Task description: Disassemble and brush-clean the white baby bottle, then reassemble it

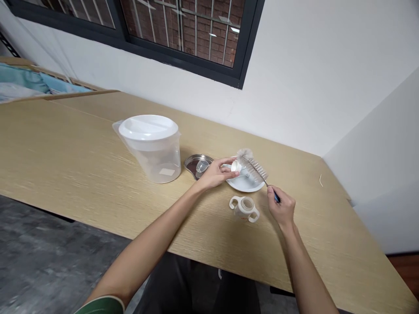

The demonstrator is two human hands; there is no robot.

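Between the thumb and fingers of my left hand [216,173] is a small white ring-shaped cap [235,166]. My right hand [282,205] grips the dark blue handle of a bottle brush [257,169], its pale bristles angled up and left beside the cap. Both are above a white plate [247,186]. Nearer to me, a small clear bottle with two white handles [244,208] stands on the table. Left of the plate, a metal tray [189,164] holds a clear cup-like piece [202,166], and my left hand partly covers the tray's right side.
A large translucent pitcher with a white lid [150,150] stands left of the metal tray. A thin white strip [321,180] lies at the right of the wooden table [81,144]. The wall and a barred window are behind.
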